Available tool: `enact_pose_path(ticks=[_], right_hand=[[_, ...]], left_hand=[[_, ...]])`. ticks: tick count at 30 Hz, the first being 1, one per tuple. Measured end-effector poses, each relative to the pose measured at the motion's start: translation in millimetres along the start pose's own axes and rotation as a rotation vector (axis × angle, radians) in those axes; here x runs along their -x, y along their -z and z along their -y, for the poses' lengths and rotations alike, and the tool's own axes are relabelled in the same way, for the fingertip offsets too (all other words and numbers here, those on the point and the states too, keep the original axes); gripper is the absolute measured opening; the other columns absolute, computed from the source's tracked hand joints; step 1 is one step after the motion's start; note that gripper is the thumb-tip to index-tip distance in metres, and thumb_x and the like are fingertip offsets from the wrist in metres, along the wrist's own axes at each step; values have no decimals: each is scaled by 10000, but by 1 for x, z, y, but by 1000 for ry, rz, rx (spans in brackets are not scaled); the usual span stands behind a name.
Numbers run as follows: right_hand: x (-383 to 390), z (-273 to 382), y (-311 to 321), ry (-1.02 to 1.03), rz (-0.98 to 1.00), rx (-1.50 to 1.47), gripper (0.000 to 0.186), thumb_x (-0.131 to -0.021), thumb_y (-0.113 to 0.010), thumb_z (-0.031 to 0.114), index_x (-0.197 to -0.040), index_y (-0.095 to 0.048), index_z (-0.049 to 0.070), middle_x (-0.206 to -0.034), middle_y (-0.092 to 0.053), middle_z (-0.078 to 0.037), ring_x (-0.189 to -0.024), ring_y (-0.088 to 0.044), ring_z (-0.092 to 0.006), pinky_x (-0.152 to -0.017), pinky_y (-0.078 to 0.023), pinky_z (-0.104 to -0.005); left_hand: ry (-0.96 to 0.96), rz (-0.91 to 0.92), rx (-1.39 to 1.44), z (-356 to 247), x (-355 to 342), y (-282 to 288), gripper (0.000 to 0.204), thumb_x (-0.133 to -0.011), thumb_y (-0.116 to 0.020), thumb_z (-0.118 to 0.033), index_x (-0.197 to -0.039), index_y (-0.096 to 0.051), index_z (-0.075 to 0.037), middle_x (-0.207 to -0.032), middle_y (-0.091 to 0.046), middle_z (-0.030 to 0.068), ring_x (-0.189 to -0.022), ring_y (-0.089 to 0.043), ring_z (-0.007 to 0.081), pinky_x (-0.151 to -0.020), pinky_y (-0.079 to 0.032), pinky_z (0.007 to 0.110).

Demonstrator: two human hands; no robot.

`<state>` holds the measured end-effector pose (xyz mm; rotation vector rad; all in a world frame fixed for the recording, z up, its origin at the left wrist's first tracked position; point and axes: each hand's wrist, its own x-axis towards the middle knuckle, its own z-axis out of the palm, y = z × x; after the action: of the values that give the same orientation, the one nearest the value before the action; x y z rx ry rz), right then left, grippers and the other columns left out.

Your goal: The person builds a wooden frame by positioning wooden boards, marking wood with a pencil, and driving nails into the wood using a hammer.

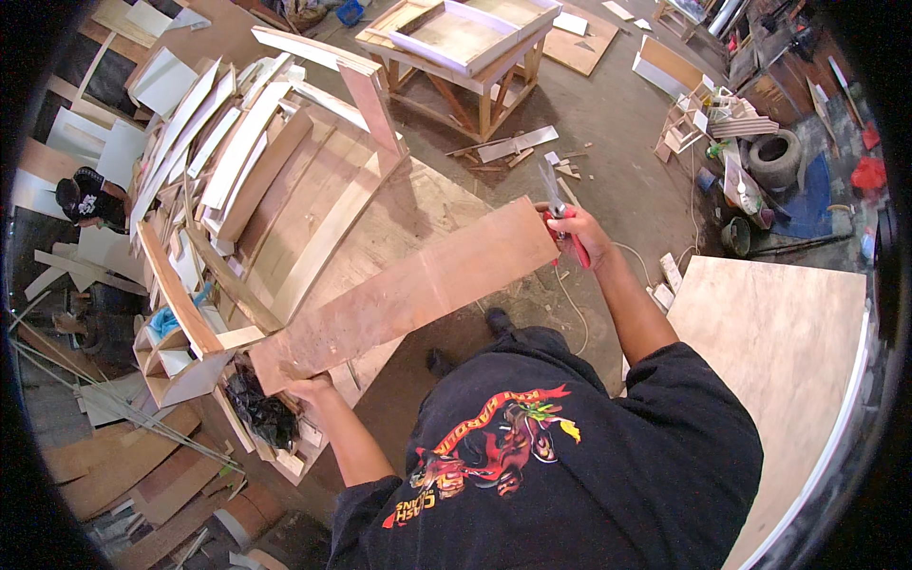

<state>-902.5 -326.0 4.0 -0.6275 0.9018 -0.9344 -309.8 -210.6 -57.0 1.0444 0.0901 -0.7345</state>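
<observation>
A long, narrow plywood board (418, 285) is held out in front of my body, slanting up from lower left to upper right. My left hand (312, 388) grips its lower left end, the fingers partly hidden beneath the wood. At the other end, my right hand (581, 234) is closed round a pair of red-handled shears (559, 204), their metal blades pointing away from me. The same right hand is at the board's edge, and some of its fingers are out of sight. Below the board is a broad plywood tabletop (432, 204).
A wooden frame (332, 214) and a heap of wood offcuts (204, 133) crowd the left. Beside my left hand lies a black plastic bag (261, 408). A wooden stand (484, 104) is ahead, a large plywood sheet (769, 351) to the right. A cable (579, 318) trails across the floor.
</observation>
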Motion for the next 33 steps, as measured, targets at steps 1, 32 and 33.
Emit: enact_pose_path(ticks=[1, 32, 33], right_hand=[[3, 9, -11, 9, 38, -10, 539, -866, -659, 116, -1361, -522, -51, -1144, -672, -115, -1002, -680, -207, -899, -569, -387], [-177, -128, -138, -193, -97, 794, 469, -860, -739, 400, -1140, -581, 59, -835, -590, -50, -703, -596, -226, -654, -505, -411], [-173, -129, -160, -206, -75, 801, 469, -860, -739, 400, -1140, -581, 59, -835, -590, -50, -703, -596, -226, -654, -505, -411]], left_hand=[[5, 1, -3, 7, 8, 4, 602, -965, -452, -430, -1440, -508, -64, -1430, -558, 141, -1327, -520, 360, -1135, -404, 556], [-421, -338, 235, -154, 41, 106, 782, -980, -378, -685, -1512, -411, -113, -1550, -428, 138, -1418, -402, 373, -1168, -299, 620], [-473, -324, 250, -171, 48, 118, 787, -988, -358, -685, -1517, -401, -104, -1553, -423, 139, -1420, -400, 376, -1166, -297, 624]])
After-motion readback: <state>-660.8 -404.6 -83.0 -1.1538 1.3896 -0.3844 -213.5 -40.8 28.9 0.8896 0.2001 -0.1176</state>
